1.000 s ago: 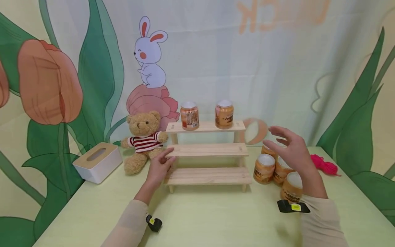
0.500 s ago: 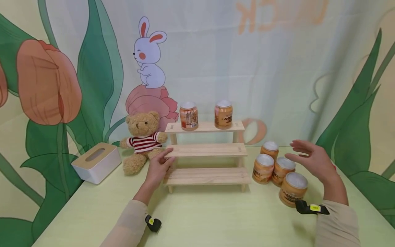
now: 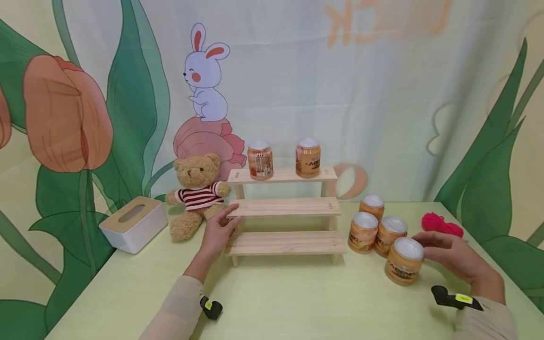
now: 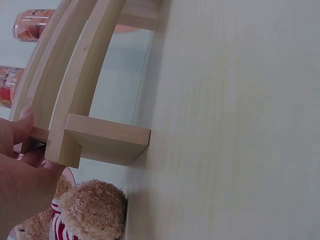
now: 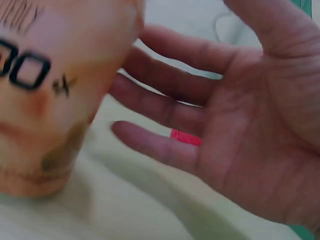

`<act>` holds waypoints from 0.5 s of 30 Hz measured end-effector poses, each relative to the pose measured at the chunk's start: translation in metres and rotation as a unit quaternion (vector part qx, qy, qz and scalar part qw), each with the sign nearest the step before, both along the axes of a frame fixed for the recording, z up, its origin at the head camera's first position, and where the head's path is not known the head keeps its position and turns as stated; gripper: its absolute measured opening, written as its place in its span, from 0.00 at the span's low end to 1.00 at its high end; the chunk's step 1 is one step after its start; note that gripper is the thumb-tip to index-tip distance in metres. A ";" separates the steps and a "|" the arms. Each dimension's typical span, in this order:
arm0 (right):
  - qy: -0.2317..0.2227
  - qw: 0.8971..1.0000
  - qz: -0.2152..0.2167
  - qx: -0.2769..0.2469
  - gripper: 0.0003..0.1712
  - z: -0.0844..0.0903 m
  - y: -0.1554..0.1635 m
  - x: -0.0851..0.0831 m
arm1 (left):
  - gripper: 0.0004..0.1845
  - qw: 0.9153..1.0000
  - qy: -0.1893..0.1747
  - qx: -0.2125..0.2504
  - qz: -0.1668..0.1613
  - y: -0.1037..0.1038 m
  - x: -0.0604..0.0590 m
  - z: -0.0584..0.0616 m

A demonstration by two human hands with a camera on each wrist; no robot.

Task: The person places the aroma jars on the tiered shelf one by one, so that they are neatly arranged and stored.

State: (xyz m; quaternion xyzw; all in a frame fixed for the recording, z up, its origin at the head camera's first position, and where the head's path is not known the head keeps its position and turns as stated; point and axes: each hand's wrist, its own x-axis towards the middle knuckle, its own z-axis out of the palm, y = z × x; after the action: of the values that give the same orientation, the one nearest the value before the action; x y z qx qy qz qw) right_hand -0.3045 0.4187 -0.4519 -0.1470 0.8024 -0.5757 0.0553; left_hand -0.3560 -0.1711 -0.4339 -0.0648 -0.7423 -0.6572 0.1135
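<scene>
A three-tier wooden display stand (image 3: 284,241) stands on the table. My left hand (image 3: 217,232) holds the left end of its middle tier; in the left wrist view the thumb (image 4: 24,125) lies over the board and fingers go beneath it. My right hand (image 3: 454,255) is at the right side of the nearest orange canned-fruit jar (image 3: 404,262). In the right wrist view its fingers are stretched out toward the jar, not curled round it; whether the fingertips touch it I cannot tell. Several similar jars (image 3: 363,233) stand behind. Two jars (image 3: 308,159) sit on the top tier.
A teddy bear (image 3: 199,196) in a striped shirt sits against the stand's left side. Further left is a white tissue box (image 3: 135,229) with a wooden lid. Pink yarn (image 3: 442,225) lies behind my right hand. A printed curtain hangs at the back.
My right hand has moved right and then down, from above the jars to beside the nearest one. The yarn shows again. My left hand stays on the stand.
</scene>
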 end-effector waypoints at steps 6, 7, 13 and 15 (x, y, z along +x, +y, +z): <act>-0.002 0.995 0.096 -0.040 0.28 -0.012 0.000 -0.001 | 0.22 1.000 0.001 -0.001 0.004 0.001 -0.001 0.001; -0.011 0.994 0.106 -0.036 0.28 -0.012 -0.001 0.000 | 0.22 1.000 0.001 -0.001 0.003 0.001 -0.001 0.001; -0.029 0.993 0.118 0.009 0.28 -0.005 -0.008 0.002 | 0.22 1.000 -0.004 -0.004 0.002 0.001 0.000 0.000; -0.025 0.994 0.106 0.030 0.28 0.000 -0.010 0.002 | 0.22 1.000 -0.006 -0.003 0.004 0.002 0.001 0.000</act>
State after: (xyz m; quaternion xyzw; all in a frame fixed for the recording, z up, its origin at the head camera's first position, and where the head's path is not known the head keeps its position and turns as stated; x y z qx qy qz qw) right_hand -0.3024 0.4086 -0.4518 -0.2150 0.7976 -0.5459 0.1402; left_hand -0.3553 -0.1696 -0.4341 -0.0583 -0.7452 -0.6550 0.1109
